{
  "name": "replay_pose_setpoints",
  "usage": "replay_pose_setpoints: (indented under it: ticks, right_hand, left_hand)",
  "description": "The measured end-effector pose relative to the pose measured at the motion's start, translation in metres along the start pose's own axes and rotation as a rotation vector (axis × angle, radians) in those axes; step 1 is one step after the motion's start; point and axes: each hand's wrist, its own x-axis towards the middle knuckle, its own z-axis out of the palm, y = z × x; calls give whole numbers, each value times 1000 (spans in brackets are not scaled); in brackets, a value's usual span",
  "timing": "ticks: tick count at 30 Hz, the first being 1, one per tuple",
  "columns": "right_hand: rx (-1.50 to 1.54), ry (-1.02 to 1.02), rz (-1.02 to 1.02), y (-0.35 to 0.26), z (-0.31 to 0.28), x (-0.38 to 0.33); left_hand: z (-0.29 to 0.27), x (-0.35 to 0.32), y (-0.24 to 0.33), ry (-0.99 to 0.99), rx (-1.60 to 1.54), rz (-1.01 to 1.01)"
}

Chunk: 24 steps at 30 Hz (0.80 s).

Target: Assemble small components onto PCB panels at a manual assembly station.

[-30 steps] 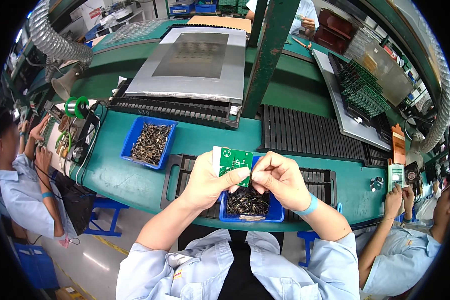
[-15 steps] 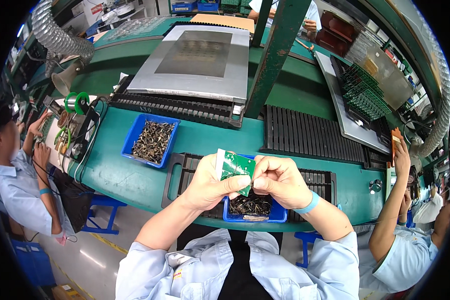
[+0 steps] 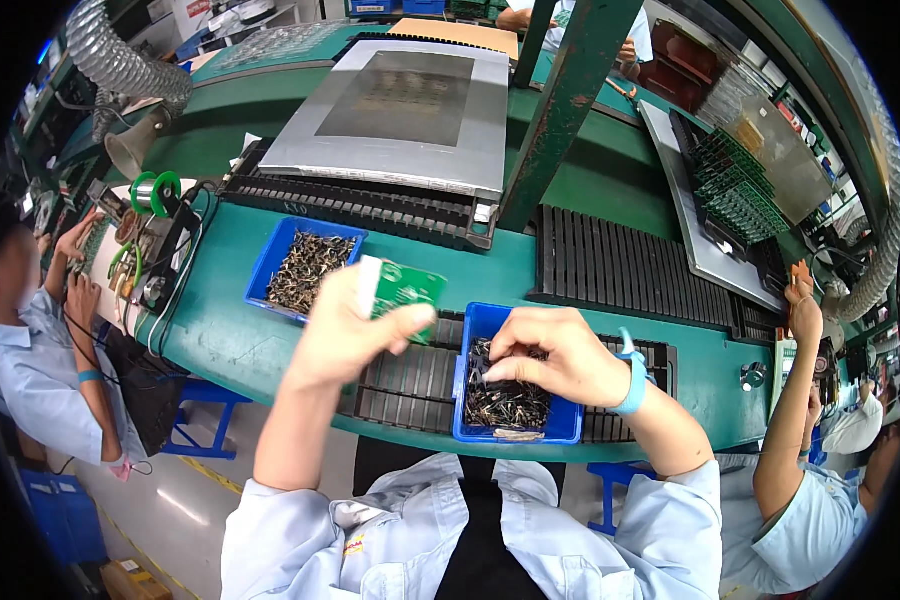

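Observation:
My left hand (image 3: 342, 328) grips a small green circuit board (image 3: 410, 285) along its edge, with a white strip on the board's left side. The board is held up and tilted, left of the near blue bin (image 3: 576, 425). Over that bin is my right hand (image 3: 560, 362), thumb and fingers pinched together just above a heap of small dark components with thin wire leads (image 3: 505, 408). Whatever the pinch may hold is too small to make out. A blue band (image 3: 632, 380) circles my right wrist.
A second blue bin (image 3: 253, 290) of brownish leaded parts stands to the left. Black slotted racks (image 3: 405, 395) lie under and behind the near bin. Beyond them are a grey framed panel (image 3: 300, 140) and a green post (image 3: 560, 130). Co-workers sit at both sides.
My hands have come apart. The left has moved left with the circuit board; the right has dropped from the board to the near bin of components.

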Motion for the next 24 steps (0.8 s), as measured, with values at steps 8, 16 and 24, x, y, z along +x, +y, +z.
replay_pose_setpoints:
  ticks: [8, 16, 24]
  right_hand:
    - [-836, -407, -159, 7, 17, -4]
    - [-829, -364, -55, 1, 9, -12]
    - [-800, -202, -204, 4, 5, -15]
  left_hand:
    - [-90, 5, 7, 199, 1259, -138]
    - [-86, -2, 3, 267, 1464, 3]
    - [-74, -4, 11, 386, 1384, 98]
